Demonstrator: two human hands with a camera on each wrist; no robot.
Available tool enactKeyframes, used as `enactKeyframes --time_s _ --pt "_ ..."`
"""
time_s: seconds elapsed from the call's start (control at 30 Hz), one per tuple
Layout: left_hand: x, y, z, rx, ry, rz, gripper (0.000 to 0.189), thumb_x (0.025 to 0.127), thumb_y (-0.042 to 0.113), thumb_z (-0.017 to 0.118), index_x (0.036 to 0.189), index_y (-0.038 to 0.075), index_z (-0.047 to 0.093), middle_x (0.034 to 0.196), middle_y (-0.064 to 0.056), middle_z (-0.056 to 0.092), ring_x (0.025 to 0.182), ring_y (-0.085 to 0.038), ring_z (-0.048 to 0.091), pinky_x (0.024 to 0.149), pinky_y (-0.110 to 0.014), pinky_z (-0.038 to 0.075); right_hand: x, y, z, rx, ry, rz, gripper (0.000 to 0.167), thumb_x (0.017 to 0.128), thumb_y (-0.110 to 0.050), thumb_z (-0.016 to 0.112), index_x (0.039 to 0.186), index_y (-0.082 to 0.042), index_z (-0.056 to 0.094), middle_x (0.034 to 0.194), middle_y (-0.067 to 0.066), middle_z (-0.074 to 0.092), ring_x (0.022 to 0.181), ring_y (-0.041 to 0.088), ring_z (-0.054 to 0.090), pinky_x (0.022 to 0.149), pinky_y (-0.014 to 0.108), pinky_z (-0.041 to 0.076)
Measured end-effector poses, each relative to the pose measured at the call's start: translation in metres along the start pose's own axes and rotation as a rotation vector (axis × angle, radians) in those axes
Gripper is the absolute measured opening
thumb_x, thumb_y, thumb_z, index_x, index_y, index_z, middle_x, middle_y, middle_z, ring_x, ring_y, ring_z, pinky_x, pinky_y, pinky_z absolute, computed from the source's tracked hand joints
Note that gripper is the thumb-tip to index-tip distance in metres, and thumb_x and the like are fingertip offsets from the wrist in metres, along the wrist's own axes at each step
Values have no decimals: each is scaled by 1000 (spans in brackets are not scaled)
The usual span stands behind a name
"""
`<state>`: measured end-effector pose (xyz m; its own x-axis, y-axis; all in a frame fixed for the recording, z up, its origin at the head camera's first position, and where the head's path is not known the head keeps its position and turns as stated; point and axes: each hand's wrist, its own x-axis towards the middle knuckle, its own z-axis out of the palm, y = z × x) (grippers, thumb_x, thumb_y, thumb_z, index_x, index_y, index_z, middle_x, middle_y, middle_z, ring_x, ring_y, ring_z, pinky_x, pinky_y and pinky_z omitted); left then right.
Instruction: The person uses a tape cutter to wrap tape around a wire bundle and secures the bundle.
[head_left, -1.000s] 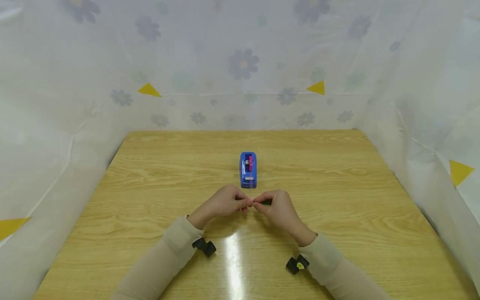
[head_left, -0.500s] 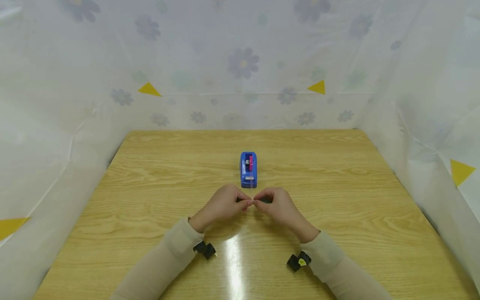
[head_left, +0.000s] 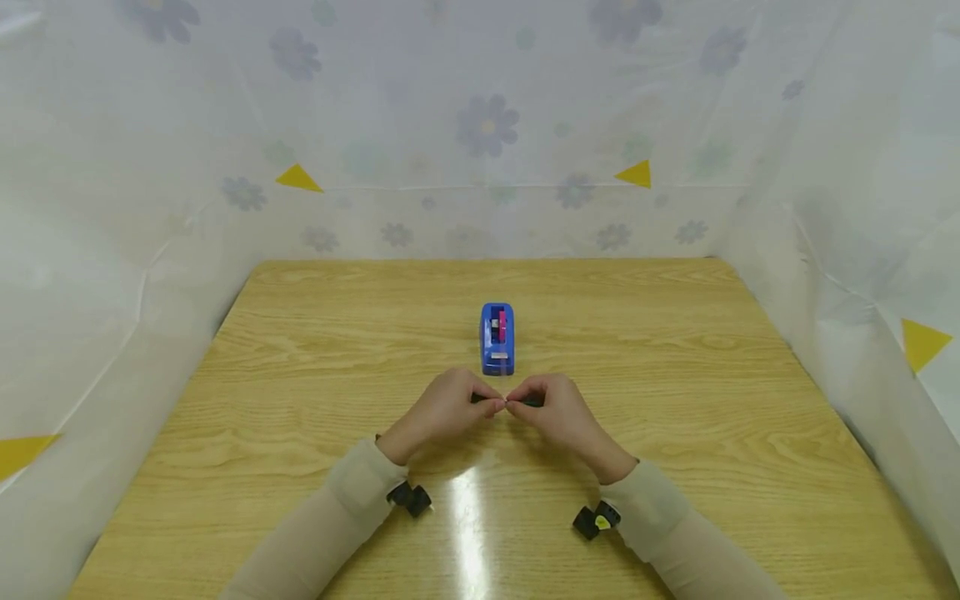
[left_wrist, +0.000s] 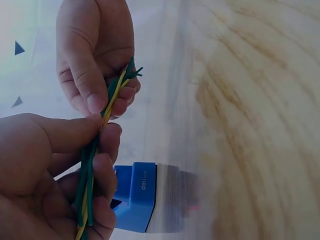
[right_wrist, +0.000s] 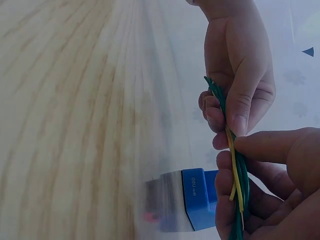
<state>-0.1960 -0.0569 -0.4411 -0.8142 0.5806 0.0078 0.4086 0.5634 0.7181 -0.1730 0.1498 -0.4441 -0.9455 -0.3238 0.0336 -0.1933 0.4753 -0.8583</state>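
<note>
A thin bundle of green and yellow wires [left_wrist: 86, 187] runs through both hands, seen closely in the wrist views. My left hand [head_left: 448, 406] pinches it between thumb and fingers. Close beside it, my right hand [head_left: 557, 417] pinches the same bundle, the two thumb tips nearly touching. Loose wire ends [right_wrist: 212, 86] poke out past the left hand in the right wrist view. Just beyond the hands stands a blue tape dispenser [head_left: 497, 339] with a pink reel. What lies under the thumbs at the middle of the bundle is hidden.
The wooden table [head_left: 360, 333] reaches back to a flower-printed curtain [head_left: 420, 100], which also hangs at both sides. Yellow triangles [head_left: 300, 178] mark the curtain. Black wrist cameras [head_left: 410, 497] sit below the sleeves.
Both hands stay nearly in place before the dispenser. My right hand has shifted very slightly up. The grip on the wires looks the same.
</note>
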Motion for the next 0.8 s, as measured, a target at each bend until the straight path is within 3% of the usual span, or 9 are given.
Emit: enactKeyframes --time_s 0.27,0.53,0.67,0.8 --pt "4 0 -5 21 -84 -2 24 100 27 62 90 15 79 73 2 69 54 -5 45 51 -23 36 -1 -2 2 -12 33 -6 5 89 -11 76 85 -8 77 83 -3 72 78 13 63 70 28 53" --pt "7 2 -12 -25 -180 -9 31 104 23 54 88 8 77 75 -4 69 51 -7 41 49 -23 33 -2 -3 3 -43 56 -20 5 88 -10 76 84 -8 76 84 -5 71 81 13 63 75 31 53" --pt "7 2 -12 37 -208 3 34 104 25 53 84 8 75 72 -6 67 50 -6 41 50 -23 34 -4 -6 5 -72 61 -21 4 87 -10 77 84 -8 76 84 -5 71 83 13 64 78 35 53" --pt "7 1 -12 84 -195 27 32 103 27 56 84 11 75 66 -2 65 48 -5 41 48 -23 34 -5 -8 5 -87 73 -28 4 86 -8 78 83 -10 77 82 -6 71 82 13 64 78 39 53"
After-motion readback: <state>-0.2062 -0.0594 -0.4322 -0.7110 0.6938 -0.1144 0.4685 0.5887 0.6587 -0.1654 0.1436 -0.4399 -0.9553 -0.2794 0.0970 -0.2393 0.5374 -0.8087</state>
